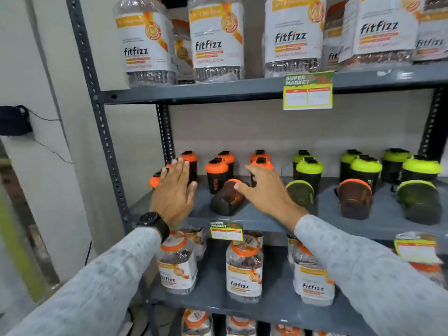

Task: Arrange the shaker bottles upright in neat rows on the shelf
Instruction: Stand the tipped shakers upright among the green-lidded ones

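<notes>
The grey metal shelf (378,221) carries upright orange-lidded shakers (216,174), upright green-lidded shakers (309,171), and several toppled bottles (228,198).

Grey slotted-steel rack (97,93) up front | pale plain wall (43,57) to the left | dark box (14,120) mounted there, thin wire (52,151) trailing down | light panel (291,127) backing the shelves | soft, even indoor light

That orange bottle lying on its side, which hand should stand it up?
The right hand, probably. Its fingers already reach over the tipped orange-lidded shaker bottle. The left hand is open further left, in front of the upright orange-lidded bottle at the shelf's end.
</notes>
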{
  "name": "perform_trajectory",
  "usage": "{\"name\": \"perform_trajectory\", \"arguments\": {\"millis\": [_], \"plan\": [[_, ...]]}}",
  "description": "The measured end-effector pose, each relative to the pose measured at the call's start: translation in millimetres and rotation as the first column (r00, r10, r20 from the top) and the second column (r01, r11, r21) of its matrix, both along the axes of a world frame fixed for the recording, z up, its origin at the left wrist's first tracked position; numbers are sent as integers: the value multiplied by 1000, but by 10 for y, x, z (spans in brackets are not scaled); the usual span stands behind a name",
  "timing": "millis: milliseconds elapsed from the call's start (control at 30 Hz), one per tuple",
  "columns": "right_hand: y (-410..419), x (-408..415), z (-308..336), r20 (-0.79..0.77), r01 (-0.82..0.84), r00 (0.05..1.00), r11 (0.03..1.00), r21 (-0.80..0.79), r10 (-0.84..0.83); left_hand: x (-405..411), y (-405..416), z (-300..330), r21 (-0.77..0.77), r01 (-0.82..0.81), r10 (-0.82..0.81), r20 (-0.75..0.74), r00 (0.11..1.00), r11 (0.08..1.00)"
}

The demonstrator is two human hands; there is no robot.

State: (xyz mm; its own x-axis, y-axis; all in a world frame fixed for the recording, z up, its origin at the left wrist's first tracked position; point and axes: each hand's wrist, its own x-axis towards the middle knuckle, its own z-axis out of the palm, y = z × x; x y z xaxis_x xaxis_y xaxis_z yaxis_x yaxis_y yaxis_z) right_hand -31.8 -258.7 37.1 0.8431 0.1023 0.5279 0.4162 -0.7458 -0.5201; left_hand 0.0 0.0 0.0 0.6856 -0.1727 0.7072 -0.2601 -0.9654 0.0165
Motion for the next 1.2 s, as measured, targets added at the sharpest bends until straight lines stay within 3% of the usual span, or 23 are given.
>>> {"name": "perform_trajectory", "arguments": {"millis": [100,200,333,533,733,900,967,1067,1200], "plan": [[261,322,-211,-318,129,947,955,266,-39,157,189,-322,-39,36,-44,-217,975,999],[442,578,-403,-560,277,827,823,495,59,321,233,-651,-11,83,-81,-385,919,996],[519,890,-534,-602,385,798,730,564,44,549,291,-887,49,57,-35,-373,927,997],[558,1030,-490,-638,396,767,730,557,71,624,324,-1032,48,82,-62,-331,942,995],[641,1106,-494,-612,386,778,661,644,141,647,287,-1133,19,44,-36,-302,953,999],[809,1088,-383,-461,324,885,634,702,59,658,287,-1169,17,49,-43,-279,959,999],[909,1077,-364,-373,301,927,671,678,-39,649,286,-1164,15,51,-45,-272,961,999],[1057,951,-407,-213,247,965,804,541,-153,637,285,-1153,13,59,-54,-264,963,998],[1135,897,-597,-53,158,987,873,461,-151,619,289,-1148,12,58,-53,-263,963,998]]}}
